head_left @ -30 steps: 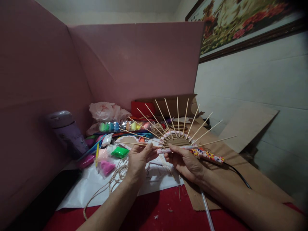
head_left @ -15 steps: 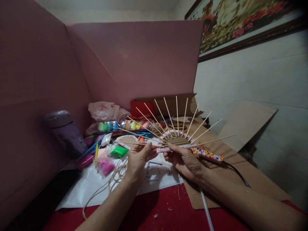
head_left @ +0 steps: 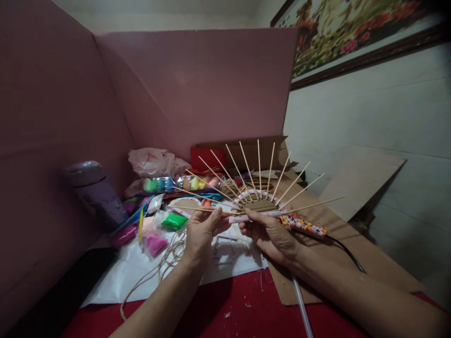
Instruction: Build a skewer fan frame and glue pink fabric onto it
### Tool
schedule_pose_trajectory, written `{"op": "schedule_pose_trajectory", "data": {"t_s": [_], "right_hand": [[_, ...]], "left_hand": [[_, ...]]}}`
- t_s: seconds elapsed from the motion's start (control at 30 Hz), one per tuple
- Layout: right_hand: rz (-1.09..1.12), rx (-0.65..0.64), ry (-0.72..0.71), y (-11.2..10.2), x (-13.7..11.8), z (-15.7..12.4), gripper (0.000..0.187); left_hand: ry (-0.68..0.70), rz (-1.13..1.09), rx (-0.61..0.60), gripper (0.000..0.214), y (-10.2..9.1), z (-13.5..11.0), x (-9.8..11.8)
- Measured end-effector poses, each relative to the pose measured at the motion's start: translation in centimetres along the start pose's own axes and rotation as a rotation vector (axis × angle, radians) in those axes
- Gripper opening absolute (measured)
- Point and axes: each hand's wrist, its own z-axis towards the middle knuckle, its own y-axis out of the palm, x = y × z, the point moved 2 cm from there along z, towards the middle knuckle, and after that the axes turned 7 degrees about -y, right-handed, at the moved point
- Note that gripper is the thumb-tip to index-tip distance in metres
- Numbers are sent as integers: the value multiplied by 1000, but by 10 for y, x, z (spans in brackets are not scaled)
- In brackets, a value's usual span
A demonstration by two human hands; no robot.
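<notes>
Between my two hands is a half-round cardboard piece (head_left: 260,205) with a pale patterned rim, held above the table. Several thin wooden sticks (head_left: 259,164) fan out from its curved edge. My left hand (head_left: 202,237) is closed at its left end, thumb and fingers pinching near the lowest left stick. My right hand (head_left: 273,237) grips the straight lower edge, thumb on top and fingers beneath. Behind my right hand lies a tool with a flower-patterned handle (head_left: 305,226) and a black cord; its front end is hidden.
Packets of coloured clay (head_left: 175,221) and a coil of twine (head_left: 172,253) lie left on white paper (head_left: 112,281). A purple bottle (head_left: 97,195) stands further left. Right is a cardboard sheet (head_left: 352,263) with a clear glue stick (head_left: 302,307) at its edge. Pink panels (head_left: 197,89) rise behind.
Almost nothing differs. The half-round piece and both hands keep their places, with only a very slight shift of the whole view.
</notes>
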Motion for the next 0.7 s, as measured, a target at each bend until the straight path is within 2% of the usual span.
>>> {"op": "schedule_pose_trajectory", "data": {"t_s": [0.7], "right_hand": [[9,8,-5,-3,2,0,11]], "left_hand": [[4,15,0,16,0,1,0]]}}
